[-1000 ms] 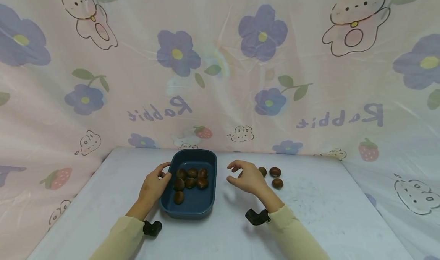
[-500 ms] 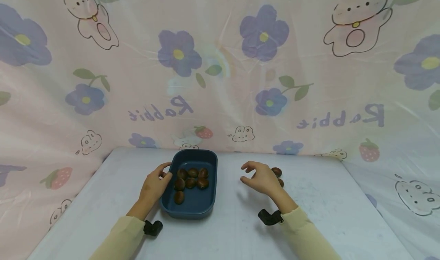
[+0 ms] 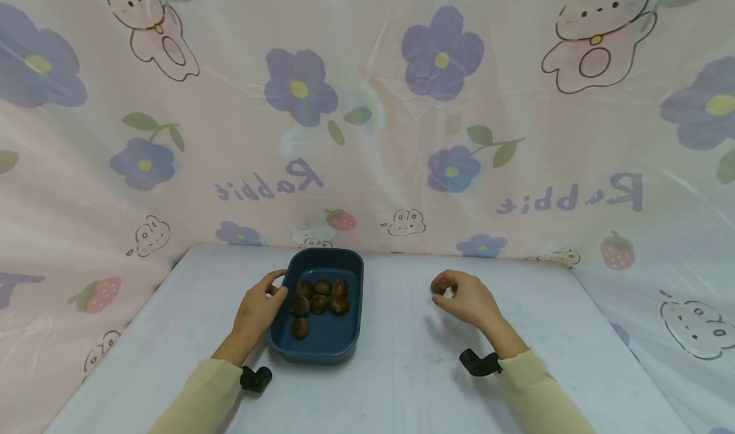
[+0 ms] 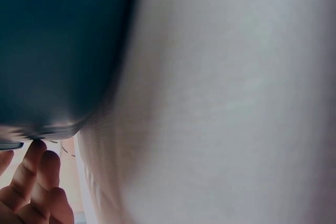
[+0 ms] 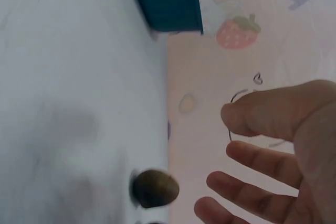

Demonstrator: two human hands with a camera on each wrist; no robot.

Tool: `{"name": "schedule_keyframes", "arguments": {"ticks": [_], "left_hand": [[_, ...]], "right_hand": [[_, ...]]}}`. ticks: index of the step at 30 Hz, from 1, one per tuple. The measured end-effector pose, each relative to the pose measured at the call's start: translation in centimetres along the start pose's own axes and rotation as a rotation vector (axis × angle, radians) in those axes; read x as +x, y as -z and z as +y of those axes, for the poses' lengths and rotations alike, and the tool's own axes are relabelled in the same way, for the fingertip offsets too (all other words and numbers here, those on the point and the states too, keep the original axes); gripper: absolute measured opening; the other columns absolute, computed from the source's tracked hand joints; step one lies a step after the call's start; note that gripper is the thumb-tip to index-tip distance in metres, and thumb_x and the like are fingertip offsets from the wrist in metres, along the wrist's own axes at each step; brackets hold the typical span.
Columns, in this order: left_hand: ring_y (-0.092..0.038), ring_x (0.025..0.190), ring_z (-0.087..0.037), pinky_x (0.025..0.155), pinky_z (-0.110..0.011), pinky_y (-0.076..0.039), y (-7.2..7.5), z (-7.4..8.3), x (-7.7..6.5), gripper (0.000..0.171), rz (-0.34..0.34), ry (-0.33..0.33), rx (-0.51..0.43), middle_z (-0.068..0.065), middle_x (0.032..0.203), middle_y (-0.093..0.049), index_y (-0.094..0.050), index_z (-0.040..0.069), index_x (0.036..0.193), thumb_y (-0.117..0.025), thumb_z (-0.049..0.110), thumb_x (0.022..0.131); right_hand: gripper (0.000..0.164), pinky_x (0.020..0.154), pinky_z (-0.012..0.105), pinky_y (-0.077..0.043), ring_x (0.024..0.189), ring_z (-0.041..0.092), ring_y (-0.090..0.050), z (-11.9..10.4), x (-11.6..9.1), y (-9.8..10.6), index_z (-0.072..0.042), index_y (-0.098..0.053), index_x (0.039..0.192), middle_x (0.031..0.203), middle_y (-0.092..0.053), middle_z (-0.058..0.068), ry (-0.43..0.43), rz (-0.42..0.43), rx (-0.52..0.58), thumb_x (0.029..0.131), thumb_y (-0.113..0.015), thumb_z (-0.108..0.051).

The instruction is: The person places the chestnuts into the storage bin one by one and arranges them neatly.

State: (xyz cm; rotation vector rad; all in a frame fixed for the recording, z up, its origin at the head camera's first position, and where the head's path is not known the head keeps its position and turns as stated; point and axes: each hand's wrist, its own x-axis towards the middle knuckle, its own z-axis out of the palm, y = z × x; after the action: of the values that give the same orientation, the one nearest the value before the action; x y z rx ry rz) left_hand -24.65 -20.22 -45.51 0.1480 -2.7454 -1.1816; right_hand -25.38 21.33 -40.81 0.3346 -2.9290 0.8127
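A dark blue rectangular box [image 3: 328,343] stands left of centre in the head view, with several brown chestnuts [image 3: 318,304] inside. My left hand [image 3: 255,309] rests its fingertips against the box's left wall; the left wrist view shows fairly straight fingers [image 4: 48,171] at that wall. To the right, my right hand [image 3: 471,300] hovers over the table with thumb and fingers apart. Between them in the head view shows a chestnut [image 3: 439,286]. The right wrist view has this chestnut [image 5: 156,188] on the table, apart from the fingertips. My right hand hides other chestnuts.
A white table [image 3: 396,376] carries everything. Behind it hangs a pale curtain [image 3: 367,147] printed with rabbits, flowers and strawberries. Each wrist wears a black camera mount, such as the right one [image 3: 479,364].
My right hand has moved right, from beside the box to over the loose chestnuts, now covering most of them. The left hand and the box have stayed put.
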Motion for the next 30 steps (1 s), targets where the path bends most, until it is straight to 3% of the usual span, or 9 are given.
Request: {"name": "schedule_keyframes", "arguments": {"ticks": [5,13,30], "left_hand": [[-0.054,0.075,-0.020,0.062,-0.029,-0.041,-0.1,0.0,-0.1,0.045,0.000,0.006,0.000,-0.007,0.095,-0.064,-0.050,0.027,0.138,-0.050,0.032,0.093],[-0.054,0.075,-0.020,0.062,-0.029,-0.042,0.0,-0.1,0.1,0.044,-0.001,0.000,-0.006,-0.006,0.095,-0.064,-0.051,0.028,0.137,-0.050,0.032,0.093],[-0.054,0.077,-0.021,0.063,-0.029,-0.041,0.2,0.1,0.0,0.045,-0.011,0.007,0.002,-0.006,0.097,-0.063,-0.049,0.028,0.139,-0.049,0.032,0.093]], "right_hand": [[0.032,0.083,0.049,-0.049,0.104,0.031,-0.064,1.7,-0.2,0.4,-0.016,-0.068,0.112,0.110,-0.068,0.011,-0.035,-0.013,-0.016,0.083,-0.070,-0.028],[0.034,0.070,0.039,-0.047,0.088,0.022,-0.062,3.5,-0.6,0.9,-0.015,-0.068,0.112,0.105,-0.068,0.007,-0.055,-0.016,-0.089,0.081,-0.069,-0.027],[0.035,0.060,0.035,-0.041,0.082,0.024,-0.059,5.1,-0.8,0.3,-0.015,-0.067,0.113,0.110,-0.066,0.017,-0.117,-0.059,-0.173,0.081,-0.070,-0.030]]}}
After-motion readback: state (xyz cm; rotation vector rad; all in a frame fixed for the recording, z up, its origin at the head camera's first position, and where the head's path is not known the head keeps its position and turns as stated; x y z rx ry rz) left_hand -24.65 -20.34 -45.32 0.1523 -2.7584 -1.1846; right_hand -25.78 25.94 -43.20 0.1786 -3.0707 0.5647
